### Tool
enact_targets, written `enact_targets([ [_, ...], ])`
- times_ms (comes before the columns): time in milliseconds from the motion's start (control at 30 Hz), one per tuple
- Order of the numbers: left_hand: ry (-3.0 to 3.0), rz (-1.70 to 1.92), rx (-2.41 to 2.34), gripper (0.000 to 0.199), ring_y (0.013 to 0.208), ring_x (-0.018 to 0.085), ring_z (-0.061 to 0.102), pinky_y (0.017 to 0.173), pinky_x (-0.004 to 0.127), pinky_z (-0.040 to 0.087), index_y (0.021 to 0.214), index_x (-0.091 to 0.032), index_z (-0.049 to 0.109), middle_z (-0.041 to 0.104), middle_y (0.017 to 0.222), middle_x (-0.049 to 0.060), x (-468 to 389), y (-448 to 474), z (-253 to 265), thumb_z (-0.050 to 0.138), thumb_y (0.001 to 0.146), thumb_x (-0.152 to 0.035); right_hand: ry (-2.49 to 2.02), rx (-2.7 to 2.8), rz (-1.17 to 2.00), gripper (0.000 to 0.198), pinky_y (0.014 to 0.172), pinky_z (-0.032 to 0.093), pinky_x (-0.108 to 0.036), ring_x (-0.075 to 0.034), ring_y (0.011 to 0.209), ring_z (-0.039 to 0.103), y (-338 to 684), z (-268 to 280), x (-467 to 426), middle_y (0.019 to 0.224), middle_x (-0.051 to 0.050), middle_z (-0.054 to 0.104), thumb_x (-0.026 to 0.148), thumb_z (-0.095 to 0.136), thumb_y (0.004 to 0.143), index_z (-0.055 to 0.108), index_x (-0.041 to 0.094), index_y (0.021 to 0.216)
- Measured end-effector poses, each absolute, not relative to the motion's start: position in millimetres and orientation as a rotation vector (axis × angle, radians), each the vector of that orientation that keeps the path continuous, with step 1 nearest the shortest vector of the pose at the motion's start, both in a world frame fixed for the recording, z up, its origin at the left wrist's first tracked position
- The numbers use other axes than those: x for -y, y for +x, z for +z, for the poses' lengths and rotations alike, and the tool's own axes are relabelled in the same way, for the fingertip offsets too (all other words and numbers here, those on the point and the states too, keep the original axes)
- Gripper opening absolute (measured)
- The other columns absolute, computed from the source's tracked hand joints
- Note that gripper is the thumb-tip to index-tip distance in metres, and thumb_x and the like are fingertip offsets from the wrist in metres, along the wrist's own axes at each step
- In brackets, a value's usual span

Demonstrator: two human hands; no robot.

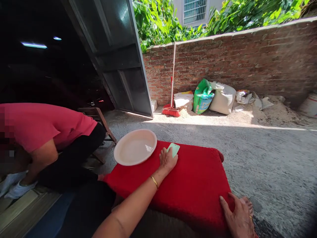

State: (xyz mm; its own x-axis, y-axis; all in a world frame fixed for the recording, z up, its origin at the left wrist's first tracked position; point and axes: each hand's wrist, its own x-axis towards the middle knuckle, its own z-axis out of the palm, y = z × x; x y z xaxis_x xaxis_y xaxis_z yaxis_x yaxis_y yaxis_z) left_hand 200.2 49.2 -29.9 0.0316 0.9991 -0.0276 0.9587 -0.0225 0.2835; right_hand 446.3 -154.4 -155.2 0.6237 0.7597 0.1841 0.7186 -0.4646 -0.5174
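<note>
A pale green card-like thing (173, 148), perhaps a phone, though the view is too small to be sure, lies flat on the red cloth (193, 185), close to its far edge. The left hand (167, 160) rests on its near end, fingers curled loosely over it, seemingly pinning it to the cloth. Just left of that hand one white plate (135, 147) sits on the cloth's far left corner, overhanging slightly. The right hand (237, 218) grips the cloth's near right corner, fingers spread flat, apparently steadying it. Left of the cloth one person in a pink shirt (37, 125) bends low. Beyond the cloth, by the brick wall (247, 56), stand one red broom (171, 109) and several sacks (210, 97).
</note>
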Motion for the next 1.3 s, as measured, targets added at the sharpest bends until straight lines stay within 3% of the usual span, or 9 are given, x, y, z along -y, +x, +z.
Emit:
enact_targets([
  [267,2.318,0.309,-1.376,0.067,0.132,0.035,0.041,0.112,0.052,0.03,0.143,-0.028,0.049,0.044,0.145,0.014,-13,347,-57,0.052,0.087,-0.062,-2.252,1.209,0.118,0.071,0.099,0.045,-0.053,-0.037,0.122,0.052,447,-156,158,0.122,-0.02,0.059,0.071,0.031,0.088,0.059,0.016,0.121],
  [467,2.267,0.217,-1.711,0.057,0.126,0.031,0.047,0.107,0.046,0.034,0.141,-0.034,0.052,0.051,0.138,0.01,-53,280,-53,0.056,0.087,-0.054,-2.31,1.19,0.158,0.072,0.097,0.046,-0.052,-0.038,0.123,0.051,446,-148,156,0.125,-0.02,0.058,0.072,0.028,0.087,0.058,0.016,0.122],
  [600,2.103,0.215,-2.01,0.051,0.123,0.033,0.049,0.102,0.046,0.037,0.138,-0.023,0.054,0.052,0.131,0.016,-82,196,-39,0.051,0.091,-0.044,-2.296,1.208,0.144,0.072,0.095,0.046,-0.053,-0.039,0.121,0.053,449,-152,154,0.119,-0.021,0.06,0.072,0.03,0.088,0.059,0.015,0.121],
  [700,2.032,0.221,-2.095,0.051,0.12,0.032,0.05,0.098,0.043,0.04,0.137,-0.023,0.054,0.053,0.128,0.016,-86,173,-34,0.05,0.092,-0.045,-2.283,1.215,0.108,0.069,0.094,0.046,-0.053,-0.04,0.121,0.053,449,-156,154,0.117,-0.02,0.061,0.071,0.031,0.09,0.059,0.017,0.121],
  [933,2.212,0.285,-1.786,0.054,0.124,0.031,0.046,0.106,0.045,0.035,0.137,-0.029,0.054,0.051,0.135,0.011,-58,281,-41,0.055,0.088,-0.053,-2.276,1.217,0.096,0.068,0.091,0.047,-0.053,-0.039,0.12,0.053,451,-160,156,0.118,-0.02,0.061,0.072,0.031,0.089,0.059,0.018,0.121],
  [1100,2.418,0.341,-1.363,0.061,0.124,0.034,0.043,0.109,0.055,0.03,0.144,-0.026,0.048,0.045,0.142,0.016,-37,366,-59,0.051,0.09,-0.056,-2.304,1.206,0.123,0.072,0.09,0.048,-0.051,-0.039,0.115,0.056,450,-157,156,0.118,-0.02,0.061,0.074,0.031,0.087,0.059,0.017,0.121],
  [1300,2.463,0.282,-1.439,0.052,0.12,0.032,0.046,0.107,0.052,0.031,0.139,-0.031,0.053,0.05,0.134,0.013,-61,351,-59,0.046,0.093,-0.055,-2.312,1.241,0.078,0.077,0.088,0.048,-0.05,-0.039,0.11,0.058,445,-145,159,0.118,-0.021,0.06,0.076,0.025,0.088,0.06,0.015,0.12],
])
